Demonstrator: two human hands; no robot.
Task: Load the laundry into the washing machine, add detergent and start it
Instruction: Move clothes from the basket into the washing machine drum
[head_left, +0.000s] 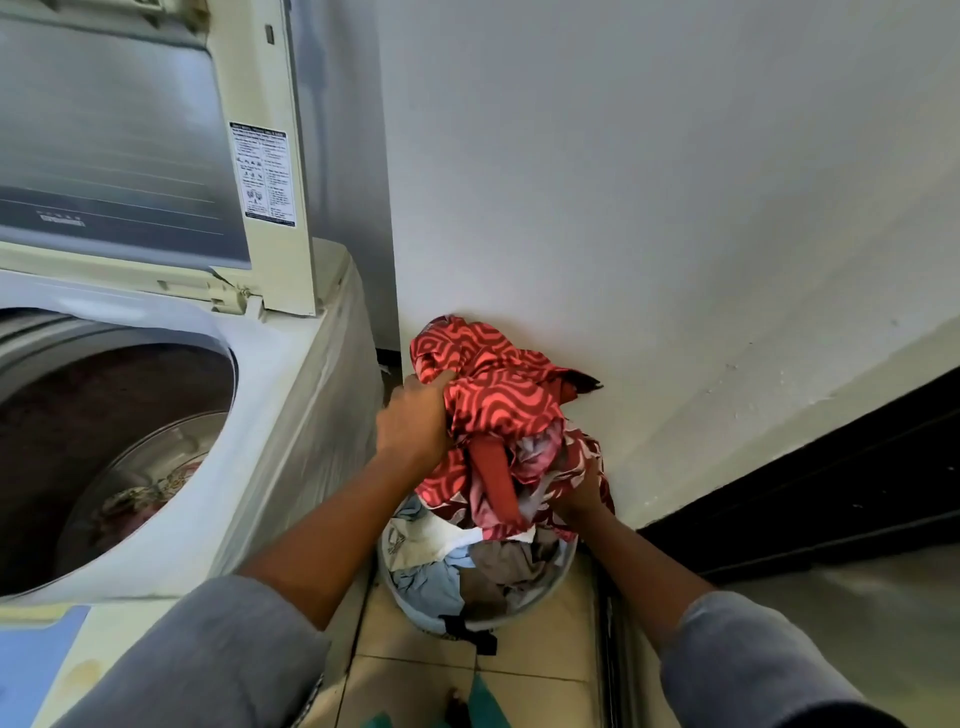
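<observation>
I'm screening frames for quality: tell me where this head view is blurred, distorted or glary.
Head view: wide-angle distortion tilts and bows the washing machine lid, its glass streaky with soft reflections; the drum is dim and soft; the red patterned cloth is evenly lit and the sharpest thing.

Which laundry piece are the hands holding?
The red patterned cloth, gripped by the left hand and right hand above the basket; the pale blue cloth and brown cloth lie inside it.
</observation>
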